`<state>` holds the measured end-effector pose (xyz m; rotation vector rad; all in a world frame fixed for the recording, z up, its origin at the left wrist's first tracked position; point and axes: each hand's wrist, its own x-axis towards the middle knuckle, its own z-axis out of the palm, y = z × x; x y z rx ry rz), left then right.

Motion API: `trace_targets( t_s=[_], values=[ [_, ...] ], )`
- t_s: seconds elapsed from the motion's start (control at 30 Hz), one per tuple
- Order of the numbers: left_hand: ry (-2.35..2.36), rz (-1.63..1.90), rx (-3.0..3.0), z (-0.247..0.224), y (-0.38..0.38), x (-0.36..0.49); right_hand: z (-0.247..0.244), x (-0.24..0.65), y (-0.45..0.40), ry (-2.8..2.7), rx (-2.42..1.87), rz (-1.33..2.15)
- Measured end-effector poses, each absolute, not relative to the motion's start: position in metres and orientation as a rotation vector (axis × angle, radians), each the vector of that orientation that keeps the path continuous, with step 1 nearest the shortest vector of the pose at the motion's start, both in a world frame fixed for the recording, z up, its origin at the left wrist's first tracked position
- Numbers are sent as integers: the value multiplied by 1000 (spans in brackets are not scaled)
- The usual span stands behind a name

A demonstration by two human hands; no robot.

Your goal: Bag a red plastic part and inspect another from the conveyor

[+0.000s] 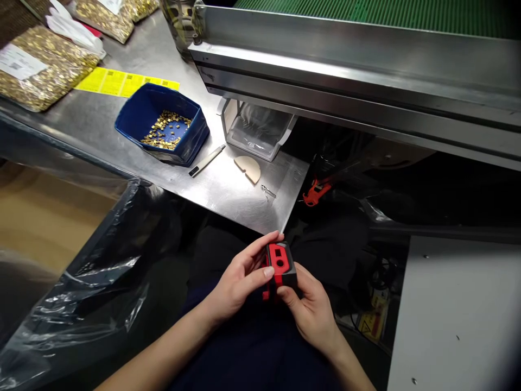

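Observation:
Both my hands hold a small red and black plastic part (281,264) over my lap, just below the metal table's near corner. My left hand (240,282) grips its left side with thumb and fingers. My right hand (311,309) supports it from below and the right. The part's red face has a round hole and a rectangular slot.
On the steel table (228,190) stand a blue bin (163,127) with small brass pieces, a utility knife (206,161), a beige half-disc (248,168), a clear container (258,130) and bags of brass parts (40,70). A yellow label sheet (122,82) lies behind. A conveyor frame (358,70) runs overhead; a plastic bag (89,282) hangs left.

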<state>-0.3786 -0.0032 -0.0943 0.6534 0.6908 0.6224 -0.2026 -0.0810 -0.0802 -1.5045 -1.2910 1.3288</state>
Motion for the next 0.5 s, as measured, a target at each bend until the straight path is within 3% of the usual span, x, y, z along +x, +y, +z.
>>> trace_targets(
  t_s=[0.27,0.5],
  values=[
    [904,716,728,-94,-13,-368,-76,-208,-85,-1523,-1449,1248],
    [882,645,722,-97,-11,-370,-74,-214,-79,-1189,-1546,1341]
  ],
)
